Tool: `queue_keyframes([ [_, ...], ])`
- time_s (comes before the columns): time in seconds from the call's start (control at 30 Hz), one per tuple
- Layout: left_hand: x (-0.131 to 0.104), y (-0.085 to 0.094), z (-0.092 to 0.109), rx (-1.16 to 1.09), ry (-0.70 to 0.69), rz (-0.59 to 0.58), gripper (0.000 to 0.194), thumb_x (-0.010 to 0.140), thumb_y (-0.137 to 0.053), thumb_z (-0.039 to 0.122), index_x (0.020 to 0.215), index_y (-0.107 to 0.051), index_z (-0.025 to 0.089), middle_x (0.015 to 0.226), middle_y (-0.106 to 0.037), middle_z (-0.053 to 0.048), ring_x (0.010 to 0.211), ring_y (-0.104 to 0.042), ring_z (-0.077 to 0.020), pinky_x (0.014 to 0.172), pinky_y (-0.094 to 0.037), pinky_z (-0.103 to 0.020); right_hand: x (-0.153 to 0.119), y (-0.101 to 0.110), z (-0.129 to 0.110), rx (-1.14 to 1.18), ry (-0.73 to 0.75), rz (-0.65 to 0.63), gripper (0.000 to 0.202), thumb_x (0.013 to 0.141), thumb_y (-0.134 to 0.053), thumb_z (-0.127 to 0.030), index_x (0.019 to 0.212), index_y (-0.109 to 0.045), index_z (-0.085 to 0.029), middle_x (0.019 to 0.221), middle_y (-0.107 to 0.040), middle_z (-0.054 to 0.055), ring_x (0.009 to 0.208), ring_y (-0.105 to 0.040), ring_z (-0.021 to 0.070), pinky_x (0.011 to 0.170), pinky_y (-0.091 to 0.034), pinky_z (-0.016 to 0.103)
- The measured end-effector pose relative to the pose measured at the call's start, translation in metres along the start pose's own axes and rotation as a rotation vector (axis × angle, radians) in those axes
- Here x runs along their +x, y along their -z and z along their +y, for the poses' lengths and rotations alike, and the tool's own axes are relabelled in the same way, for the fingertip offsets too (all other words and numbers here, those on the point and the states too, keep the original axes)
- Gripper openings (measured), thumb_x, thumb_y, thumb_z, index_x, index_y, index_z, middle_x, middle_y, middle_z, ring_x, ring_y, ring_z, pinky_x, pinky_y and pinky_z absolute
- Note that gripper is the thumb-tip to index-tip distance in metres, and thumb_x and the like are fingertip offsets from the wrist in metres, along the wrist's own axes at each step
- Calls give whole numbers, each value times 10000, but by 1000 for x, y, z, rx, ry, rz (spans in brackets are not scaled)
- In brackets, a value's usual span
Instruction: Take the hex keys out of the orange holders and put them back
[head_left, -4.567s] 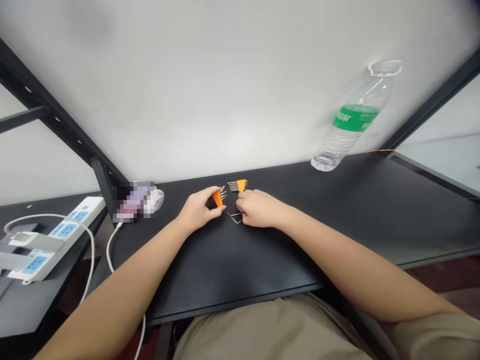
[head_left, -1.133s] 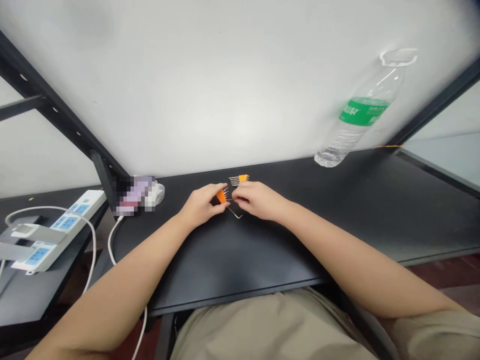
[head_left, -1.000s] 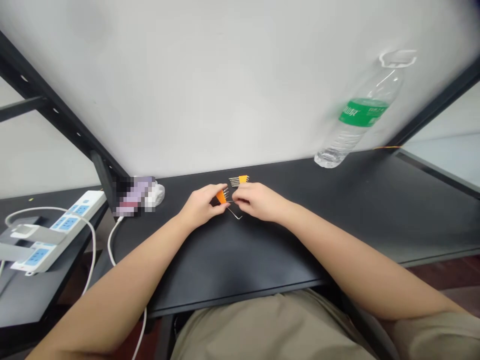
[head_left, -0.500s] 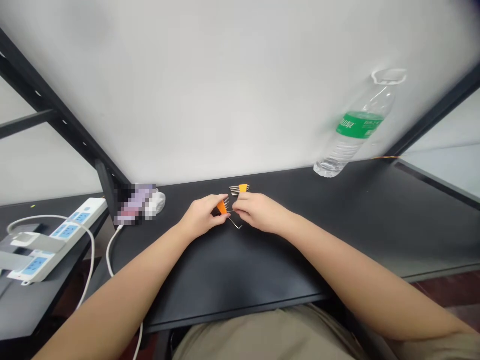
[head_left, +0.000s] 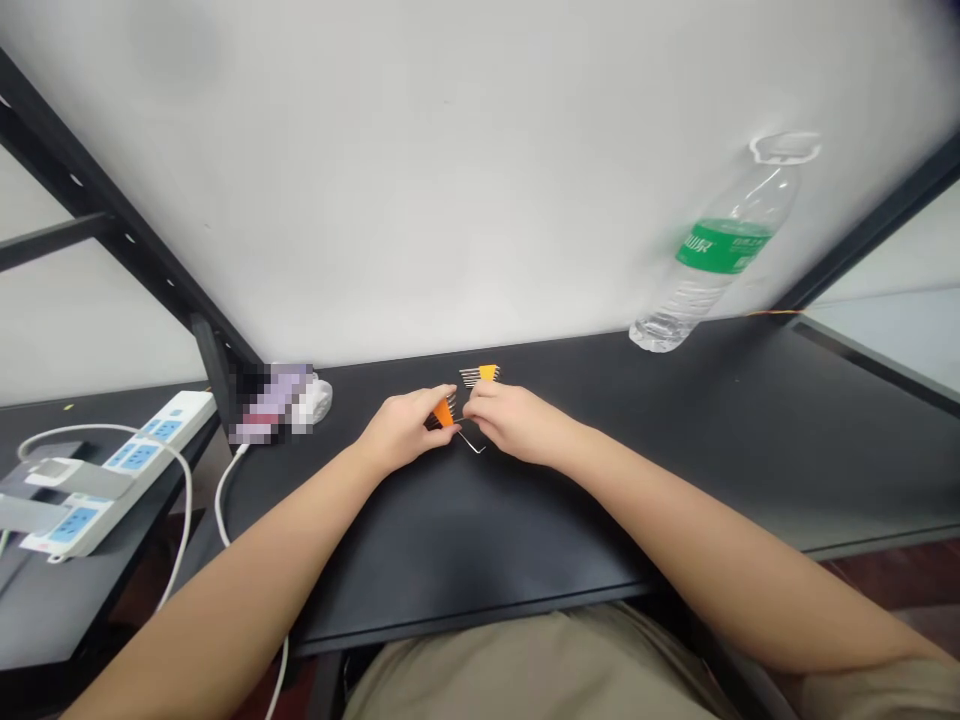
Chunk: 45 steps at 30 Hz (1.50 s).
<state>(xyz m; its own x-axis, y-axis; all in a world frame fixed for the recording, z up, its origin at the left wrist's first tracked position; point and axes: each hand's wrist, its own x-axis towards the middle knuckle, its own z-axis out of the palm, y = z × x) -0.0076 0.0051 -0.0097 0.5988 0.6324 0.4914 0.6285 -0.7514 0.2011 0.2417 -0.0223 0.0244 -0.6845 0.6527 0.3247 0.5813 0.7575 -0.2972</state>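
Note:
My left hand (head_left: 405,428) is closed around an orange hex key holder (head_left: 444,411), with several metal hex keys sticking out of its right side. Close beside it, the fingers of my right hand (head_left: 510,420) pinch a thin hex key (head_left: 460,420) at the holder's edge; most of this key is hidden by the fingers. Just below the two hands, a loose-looking bent hex key (head_left: 472,443) shows its short end, its other end hidden near my left thumb. Behind my right hand lies a second holder (head_left: 488,372), yellow-orange, with several keys in it.
A large water bottle (head_left: 712,250) with a green label leans against the wall at the back right. To the left are a blurred-out item (head_left: 270,400), a white crumpled bundle (head_left: 321,400), a white cable (head_left: 221,490) and a power strip (head_left: 135,460). A black frame post (head_left: 127,225) rises there.
My right fingers have moved very slightly left, closer to the held holder. The whole view has shifted a little; both hands keep their grips.

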Motion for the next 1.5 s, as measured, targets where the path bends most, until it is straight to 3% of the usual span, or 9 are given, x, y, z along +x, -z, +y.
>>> queue_keyframes([
  [0.37, -1, 2, 4, 69, -64, 2, 593, 901, -721, 436, 1422, -536, 222, 1229, -744, -72, 985, -745, -207, 844, -584, -309, 0, 12, -1, 103, 45, -43, 243, 922, -526, -45, 985, -716, -184, 1045, -669, 80, 893, -618, 195, 806, -489, 324],
  [0.6, 1, 6, 7, 139, -138, -62, 565, 943, -663, 432, 1445, -512, 219, 1163, -751, -84, 965, -741, -227, 807, -576, -332, 3, 12, -3, 273, -208, -68, 182, 913, -572, -86, 919, -719, -194, 931, -727, 26, 806, -633, 163, 736, -472, 283],
  [0.9, 2, 6, 10, 26, -62, -59, 610, 902, -705, 375, 1459, -515, 215, 1276, -727, -89, 1053, -740, -236, 887, -587, -331, 4, -8, -13, 145, 71, 17, 234, 924, -514, -33, 977, -692, -176, 1083, -665, 85, 953, -610, 190, 822, -495, 300],
  [1.1, 2, 9, 5, -52, 55, 0, 603, 874, -744, 396, 1421, -556, 227, 1238, -743, -55, 1010, -745, -203, 891, -587, -303, 5, -10, -12, 236, -105, 63, 178, 954, -542, -92, 1036, -667, -188, 988, -697, 55, 887, -630, 180, 815, -488, 308],
  [1.23, 2, 9, 2, -73, 90, 11, 607, 865, -758, 409, 1413, -559, 239, 1236, -741, -42, 995, -743, -190, 904, -585, -297, 3, -6, -14, 150, -147, -17, 139, 962, -609, -181, 1093, -657, -182, 968, -691, 64, 866, -642, 192, 791, -483, 313],
  [1.37, 2, 8, 1, -72, 85, 15, 592, 875, -746, 409, 1411, -562, 236, 1272, -728, -54, 1052, -737, -205, 930, -584, -307, 0, -6, -18, -26, -124, -100, 242, 943, -679, -287, 1149, -645, -168, 1048, -661, 109, 948, -647, 234, 822, -504, 343],
  [1.5, 2, 8, 1, -48, 73, 11, 592, 880, -739, 417, 1415, -563, 234, 1285, -723, -67, 1094, -729, -226, 950, -584, -327, -3, -9, -22, -182, -118, -162, 269, 928, -690, -356, 1098, -661, -149, 1043, -643, 140, 937, -636, 274, 782, -522, 375],
])
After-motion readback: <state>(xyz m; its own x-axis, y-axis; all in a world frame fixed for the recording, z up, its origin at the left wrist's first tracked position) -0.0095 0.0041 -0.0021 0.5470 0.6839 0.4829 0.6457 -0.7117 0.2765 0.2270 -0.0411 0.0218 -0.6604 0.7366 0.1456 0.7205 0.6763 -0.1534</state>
